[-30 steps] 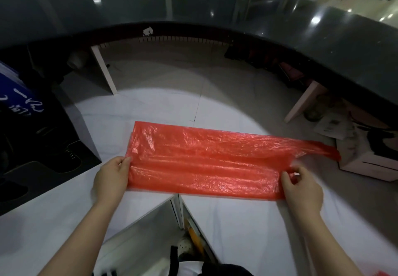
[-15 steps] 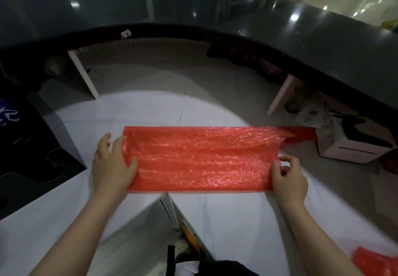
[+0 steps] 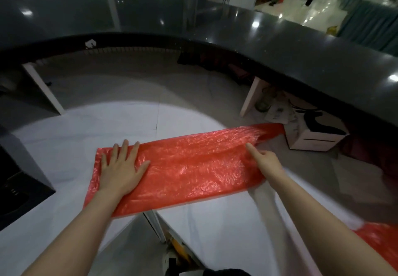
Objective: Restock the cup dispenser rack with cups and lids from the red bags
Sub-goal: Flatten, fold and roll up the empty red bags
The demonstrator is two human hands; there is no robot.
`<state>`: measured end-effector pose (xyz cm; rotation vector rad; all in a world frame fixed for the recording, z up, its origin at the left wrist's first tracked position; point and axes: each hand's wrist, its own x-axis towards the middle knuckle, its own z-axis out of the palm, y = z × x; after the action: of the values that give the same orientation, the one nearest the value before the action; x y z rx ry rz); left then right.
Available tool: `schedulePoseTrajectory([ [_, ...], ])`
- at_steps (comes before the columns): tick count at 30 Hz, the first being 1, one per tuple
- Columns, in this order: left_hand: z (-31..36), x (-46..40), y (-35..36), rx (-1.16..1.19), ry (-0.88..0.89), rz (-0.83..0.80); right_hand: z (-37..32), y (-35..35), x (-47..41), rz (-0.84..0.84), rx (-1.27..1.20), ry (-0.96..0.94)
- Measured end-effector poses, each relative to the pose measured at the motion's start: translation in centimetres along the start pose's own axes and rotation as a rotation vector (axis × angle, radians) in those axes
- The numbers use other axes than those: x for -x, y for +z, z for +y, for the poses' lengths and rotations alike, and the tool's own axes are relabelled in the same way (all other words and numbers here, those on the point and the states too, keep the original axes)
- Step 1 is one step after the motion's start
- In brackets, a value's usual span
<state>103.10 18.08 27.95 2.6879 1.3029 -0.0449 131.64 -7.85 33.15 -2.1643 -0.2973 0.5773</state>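
Red bag [image 3: 193,168] flattened on white worktop [image 3: 64,142], long axis left to right. Left hand [image 3: 120,168] flat, fingers spread, pressing bag's left end. Right hand [image 3: 266,162] at bag's right end, index finger extended; grip on plastic cannot be told. Second red bag [image 3: 381,243] at lower right edge.

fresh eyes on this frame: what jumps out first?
The red bag, spread flat across the white counter at centre frame. The left hand lies palm-down with straight fingers on its left end, while the right hand is at its right end, index finger extended. Behind, a dark curved countertop arcs across the top, with a white box under its right side.
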Motion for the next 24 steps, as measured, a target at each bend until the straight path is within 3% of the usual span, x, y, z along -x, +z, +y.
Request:
schedulePoseTrajectory([
  [3, 0.1, 0.0, -0.1, 0.000, -0.001, -0.011, -1.6, -0.4, -1.8, -0.145, -0.357, 0.173],
  [6, 0.0, 0.0, -0.1, 0.012, -0.001, -0.026, -2.3, -0.3, -3.1, -0.139, -0.446, 0.226],
  [11, -0.4, -0.7, -0.2, 0.003, -0.013, -0.035, -1.1, -0.6, -3.3, 0.269, -0.396, 0.165],
  [13, -0.6, -1.0, -0.2, -0.007, -0.005, -0.032, -0.9, -0.6, -2.4, 0.421, -0.278, 0.078],
  [16, -0.7, -1.4, -0.2, -0.018, 0.018, -0.037, -2.5, 0.7, -0.4, 0.468, -0.030, -0.287],
  [19, -0.5, -1.7, -0.3, -0.032, 0.019, -0.041, -4.7, 4.0, 0.7, 0.307, 0.386, -0.665],
  [22, -0.5, -1.8, -0.3, -0.037, 0.014, -0.038, -6.1, 9.1, 1.9, -0.070, 0.797, -0.800],
  [24, -0.5, -1.8, -0.3, -0.037, 0.014, -0.039, -6.3, 12.9, 2.8, -0.234, 0.897, -0.872],
])
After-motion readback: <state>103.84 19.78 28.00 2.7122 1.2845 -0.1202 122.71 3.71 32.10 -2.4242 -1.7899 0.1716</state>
